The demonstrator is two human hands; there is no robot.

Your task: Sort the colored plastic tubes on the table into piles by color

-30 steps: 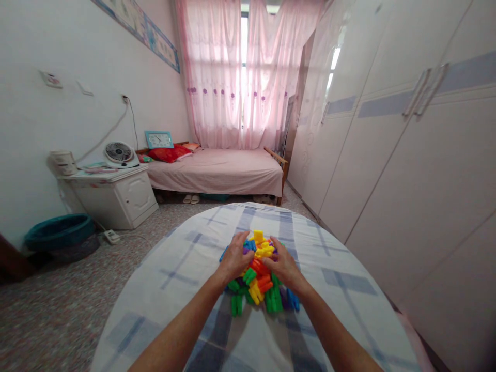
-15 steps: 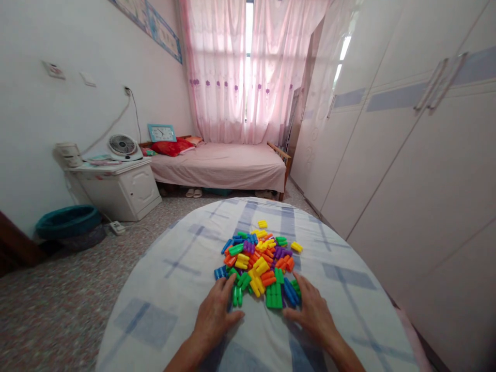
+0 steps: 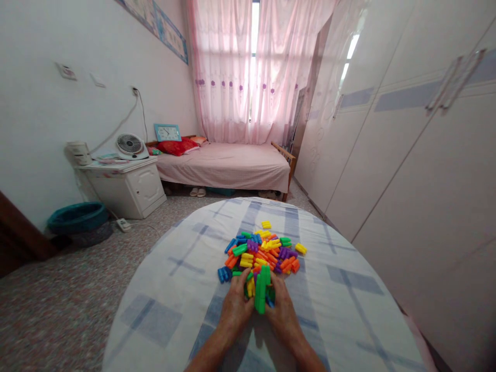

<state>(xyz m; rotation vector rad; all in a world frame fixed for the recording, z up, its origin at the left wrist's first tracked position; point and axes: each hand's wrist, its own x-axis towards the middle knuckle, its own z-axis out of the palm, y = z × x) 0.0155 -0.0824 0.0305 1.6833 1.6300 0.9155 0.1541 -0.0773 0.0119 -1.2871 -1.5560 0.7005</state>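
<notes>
My left hand (image 3: 237, 304) and my right hand (image 3: 282, 305) are close together at the near side of a pile of colourful plastic building blocks (image 3: 267, 253). Fingers of both hands curl round a cluster of blocks between them. A long green piece (image 3: 262, 292), made of joined tubes, stands tilted up in that gap. Beside my left fingers a yellow block (image 3: 251, 287) shows, and some blue and green is partly hidden by my right fingers. Just left of my left fingertips lies a blue block (image 3: 223, 274).
The round table has a white and blue checked cloth (image 3: 166, 289). Loose yellow blocks (image 3: 301, 248) lie at the pile's far and right edges. Beyond are a bed (image 3: 232, 165), a white cabinet (image 3: 149, 188) with a fan (image 3: 130, 145), a bin (image 3: 79, 219) and a wardrobe (image 3: 418, 196).
Both hands have come inward from the pile's sides and closed round its near blocks. The green piece, flat before, is now tilted up between them. The view has shifted slightly.
</notes>
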